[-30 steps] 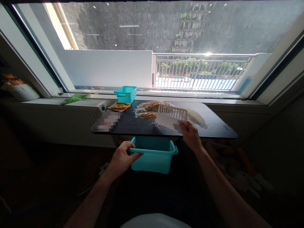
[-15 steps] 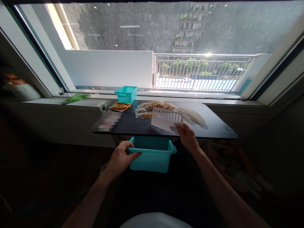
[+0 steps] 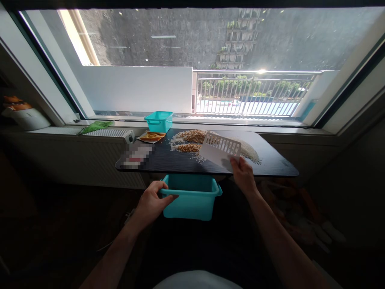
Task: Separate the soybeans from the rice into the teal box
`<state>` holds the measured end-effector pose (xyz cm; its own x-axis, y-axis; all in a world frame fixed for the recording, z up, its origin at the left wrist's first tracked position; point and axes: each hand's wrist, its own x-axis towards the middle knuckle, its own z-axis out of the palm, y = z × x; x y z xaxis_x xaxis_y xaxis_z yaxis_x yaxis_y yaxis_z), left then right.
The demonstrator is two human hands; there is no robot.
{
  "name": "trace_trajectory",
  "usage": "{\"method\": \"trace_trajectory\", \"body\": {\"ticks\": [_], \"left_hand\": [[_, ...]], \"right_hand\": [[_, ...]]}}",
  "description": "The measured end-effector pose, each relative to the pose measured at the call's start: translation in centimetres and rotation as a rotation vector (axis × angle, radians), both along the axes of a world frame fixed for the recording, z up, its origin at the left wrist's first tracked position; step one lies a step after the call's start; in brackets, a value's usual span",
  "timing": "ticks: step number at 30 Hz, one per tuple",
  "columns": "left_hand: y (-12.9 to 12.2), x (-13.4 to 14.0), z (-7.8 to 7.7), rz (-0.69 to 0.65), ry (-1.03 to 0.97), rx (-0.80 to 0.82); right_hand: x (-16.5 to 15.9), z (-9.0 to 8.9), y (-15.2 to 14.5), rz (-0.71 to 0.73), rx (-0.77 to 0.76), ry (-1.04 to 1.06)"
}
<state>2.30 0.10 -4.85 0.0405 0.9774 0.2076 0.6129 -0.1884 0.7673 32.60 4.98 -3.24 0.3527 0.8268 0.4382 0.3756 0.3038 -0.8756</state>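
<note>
My left hand (image 3: 155, 200) grips the left rim of a teal plastic bin (image 3: 189, 205), held just below the front edge of the dark table (image 3: 168, 162). The bin's floor is in shadow. In my right hand (image 3: 243, 174) is a white slotted scraper (image 3: 218, 151), pinched at its lower right corner and tilted over the tabletop. Beyond and to the left of the scraper lie yellow kernels that look like corn (image 3: 189, 148), with white grains mixed in. A pile of white grains like rice (image 3: 249, 152) spreads to its right, partly hidden by it.
A smaller teal bin (image 3: 159, 121) stands at the table's back left, near a snack-like packet (image 3: 151, 137). A blurred flat item (image 3: 136, 154) lies at the left end. Left of the table is a radiator (image 3: 102, 156) with a green cloth (image 3: 96, 127). A window rises behind.
My right hand has moved the scraper a little to the right, uncovering more kernels and some white grains near its left edge. My left hand still holds the bin in nearly the same place.
</note>
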Motion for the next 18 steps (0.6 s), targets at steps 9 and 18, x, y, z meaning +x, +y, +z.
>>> {"method": "trace_trajectory", "body": {"ticks": [9, 18], "left_hand": [[0.1, 0.0, -0.4, 0.008, -0.008, -0.001], [0.2, 0.2, -0.5, 0.002, -0.005, 0.000]], "right_hand": [[0.3, -1.6, -0.3, -0.004, -0.036, -0.004], [2.8, -1.4, 1.5, -0.164, 0.004, -0.068]]}}
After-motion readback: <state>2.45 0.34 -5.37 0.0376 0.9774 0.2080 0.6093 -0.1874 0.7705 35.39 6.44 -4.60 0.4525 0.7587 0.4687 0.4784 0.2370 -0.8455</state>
